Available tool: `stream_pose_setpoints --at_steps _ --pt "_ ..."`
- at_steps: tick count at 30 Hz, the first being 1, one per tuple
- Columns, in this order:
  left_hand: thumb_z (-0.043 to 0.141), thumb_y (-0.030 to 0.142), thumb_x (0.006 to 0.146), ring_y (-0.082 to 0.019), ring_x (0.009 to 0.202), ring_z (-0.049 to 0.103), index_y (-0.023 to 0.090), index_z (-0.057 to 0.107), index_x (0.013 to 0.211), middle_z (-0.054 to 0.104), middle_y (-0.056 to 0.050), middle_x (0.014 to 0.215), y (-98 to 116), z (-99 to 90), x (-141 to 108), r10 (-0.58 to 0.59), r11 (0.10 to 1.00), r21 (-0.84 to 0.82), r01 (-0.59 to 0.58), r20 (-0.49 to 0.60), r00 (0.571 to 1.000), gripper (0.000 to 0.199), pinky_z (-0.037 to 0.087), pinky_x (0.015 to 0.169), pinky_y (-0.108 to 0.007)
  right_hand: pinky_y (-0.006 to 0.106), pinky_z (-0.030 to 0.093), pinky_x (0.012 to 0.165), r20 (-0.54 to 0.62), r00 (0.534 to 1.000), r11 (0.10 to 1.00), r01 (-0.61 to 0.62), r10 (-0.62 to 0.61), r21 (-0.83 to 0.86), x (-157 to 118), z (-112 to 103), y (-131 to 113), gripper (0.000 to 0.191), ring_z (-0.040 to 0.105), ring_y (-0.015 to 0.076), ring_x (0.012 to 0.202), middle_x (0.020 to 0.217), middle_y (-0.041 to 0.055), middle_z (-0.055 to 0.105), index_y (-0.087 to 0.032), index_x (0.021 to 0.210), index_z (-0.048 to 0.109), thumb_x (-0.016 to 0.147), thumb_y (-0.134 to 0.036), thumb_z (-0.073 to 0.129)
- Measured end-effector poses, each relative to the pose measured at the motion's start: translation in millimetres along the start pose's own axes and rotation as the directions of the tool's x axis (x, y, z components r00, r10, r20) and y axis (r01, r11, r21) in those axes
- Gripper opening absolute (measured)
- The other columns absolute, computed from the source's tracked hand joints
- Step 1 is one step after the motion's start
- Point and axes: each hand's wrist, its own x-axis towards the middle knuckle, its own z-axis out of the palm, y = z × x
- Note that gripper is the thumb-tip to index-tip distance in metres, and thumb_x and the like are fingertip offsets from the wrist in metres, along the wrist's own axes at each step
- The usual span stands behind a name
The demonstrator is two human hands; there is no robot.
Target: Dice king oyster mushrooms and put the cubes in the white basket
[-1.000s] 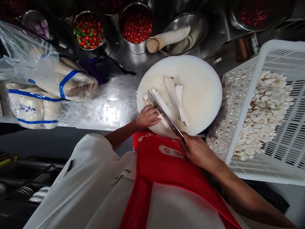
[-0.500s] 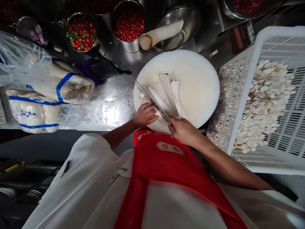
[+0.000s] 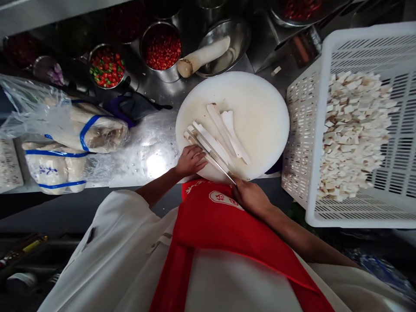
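My right hand [image 3: 251,197] grips the handle of a long kitchen knife [image 3: 218,165], which slants across the near left part of a round white cutting board [image 3: 266,112]. My left hand [image 3: 191,160], fingers curled, presses down on a piece of king oyster mushroom [image 3: 188,137], mostly hidden under the fingers and beside the blade. Just right of the blade lies a cut mushroom strip [image 3: 212,142]. Two longer mushroom slices [image 3: 234,135] rest side by side farther right on the board.
A white plastic basket [image 3: 316,125] of mushroom chunks [image 3: 354,134] stands at the right. Behind the board, a whole king oyster mushroom [image 3: 204,56] leans on a steel bowl [image 3: 238,52], near pots of chopped chillies [image 3: 162,52]. Bagged mushrooms [image 3: 100,130] lie left.
The knife and right hand have shifted toward me, and the blade now stands more edge-on. A strip now lies apart on the blade's right. My view has turned slightly.
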Motion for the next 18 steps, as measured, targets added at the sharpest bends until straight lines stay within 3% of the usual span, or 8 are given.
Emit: stream_pose_setpoints --at_steps 4,7,12,14,16,18 --pt "0.061 0.038 0.089 -0.030 0.111 0.057 0.019 0.069 0.097 0.066 -0.013 0.101 -4.5 -0.6 5.4 -0.027 0.999 0.037 0.023 0.126 0.992 0.022 0.048 0.093 -0.050 0.039 0.052 0.085 -0.112 0.993 0.998 0.050 -0.045 0.038 -12.5 -2.9 1.6 0.058 0.068 0.0269 0.098 0.131 0.0159 0.063 -0.015 0.154 0.031 0.097 -0.027 0.035" --pt "0.060 0.039 0.090 -0.029 0.111 0.058 0.019 0.068 0.100 0.067 -0.014 0.103 1.9 -16.5 12.7 -0.004 0.999 0.038 -0.003 0.176 0.984 0.024 0.048 0.092 -0.049 0.039 0.051 0.087 -0.170 0.983 0.990 0.095 -0.076 0.105 -20.1 -12.1 -3.5 0.069 0.067 0.0262 0.100 0.132 0.0152 0.061 -0.016 0.156 0.025 0.090 -0.022 0.041" --pt "0.060 0.037 0.090 -0.020 0.091 0.063 0.026 0.065 0.104 0.067 -0.007 0.095 41.6 -90.8 40.0 0.220 0.975 -0.051 -0.214 0.181 0.959 0.018 0.051 0.079 -0.038 0.036 0.049 0.083 -0.173 0.974 0.981 0.167 -0.148 0.099 -20.7 -29.8 -10.3 0.078 0.064 0.0260 0.098 0.129 0.0160 0.058 -0.022 0.158 0.021 0.085 -0.019 0.046" --pt "0.056 0.034 0.093 -0.019 0.093 0.064 0.027 0.062 0.112 0.066 -0.006 0.100 57.3 -115.7 65.1 0.231 0.973 -0.085 -0.216 0.235 0.944 0.021 0.051 0.082 -0.036 0.035 0.048 0.081 -0.153 0.969 0.977 0.203 -0.193 0.057 -14.7 -31.3 -11.9 0.076 0.064 0.0257 0.098 0.126 0.0152 0.057 -0.027 0.158 0.023 0.086 -0.016 0.045" --pt "0.054 0.034 0.095 -0.020 0.099 0.063 0.024 0.059 0.119 0.064 -0.008 0.110 64.8 -123.8 95.4 0.192 0.981 -0.078 -0.175 0.386 0.902 0.027 0.051 0.083 -0.034 0.035 0.047 0.081 -0.155 0.961 0.973 0.232 -0.227 0.013 -7.0 -29.8 -15.4 0.073 0.062 0.0267 0.102 0.127 0.0156 0.055 -0.030 0.157 0.026 0.088 -0.015 0.044" --pt "0.054 0.032 0.094 -0.021 0.096 0.063 0.022 0.063 0.112 0.063 -0.009 0.108 62.0 -115.7 124.2 0.171 0.982 -0.038 -0.184 0.595 0.785 0.023 0.051 0.078 -0.031 0.035 0.046 0.081 -0.164 0.952 0.966 0.259 -0.257 -0.008 -0.8 -27.5 -21.1 0.070 0.061 0.0282 0.104 0.127 0.0158 0.055 -0.032 0.155 0.029 0.089 -0.016 0.045"
